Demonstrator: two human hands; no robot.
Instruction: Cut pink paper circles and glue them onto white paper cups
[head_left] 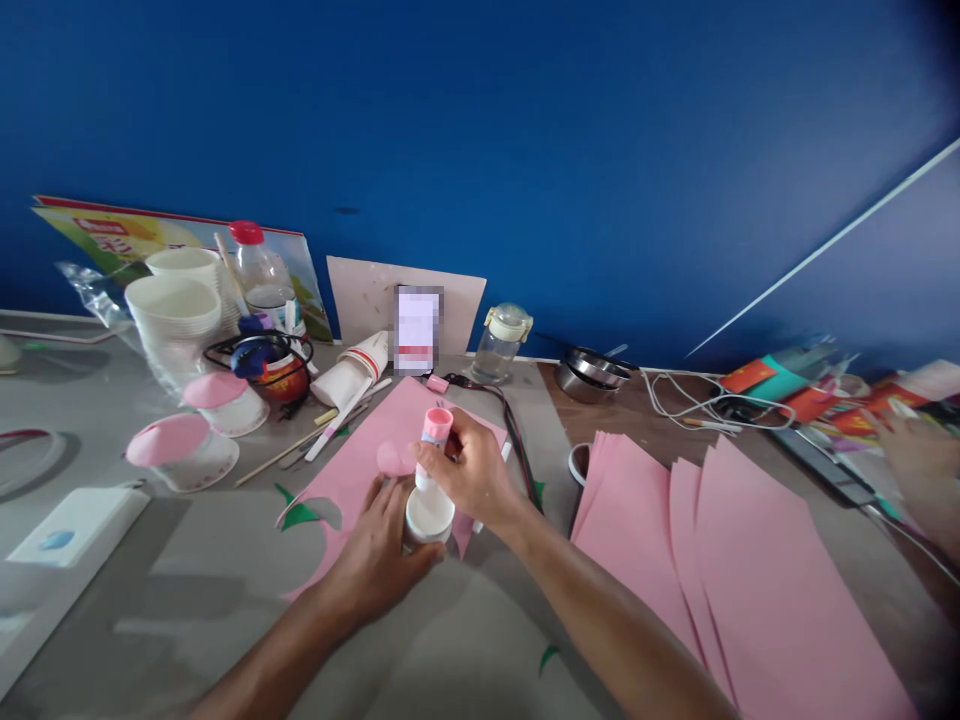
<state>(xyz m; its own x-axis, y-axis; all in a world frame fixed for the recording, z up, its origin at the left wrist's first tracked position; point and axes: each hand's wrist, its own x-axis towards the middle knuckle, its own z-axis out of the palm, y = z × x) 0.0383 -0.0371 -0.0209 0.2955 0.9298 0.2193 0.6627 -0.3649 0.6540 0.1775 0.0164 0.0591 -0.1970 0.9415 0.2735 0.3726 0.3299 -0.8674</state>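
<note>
Soft light casts faint shadows across the table [225, 560], lower left; the upper-right corner darkens, and a co-worker's hand [921, 468] blurs at far right.

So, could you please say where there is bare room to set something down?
Bare table flanks the left forearm: toward the white box, and toward the right forearm, short of a green scrap. Back left is crowded: stacked cups, a bottle.

Both hands [386, 525] [480, 470] curled, close together

Craft work area, room type unclear: glue stick [436, 428], pink paper sheets [765, 560], green scraps [300, 513], stacked paper cups [174, 310] on a table [450, 650] against blue wall [480, 150].
</note>
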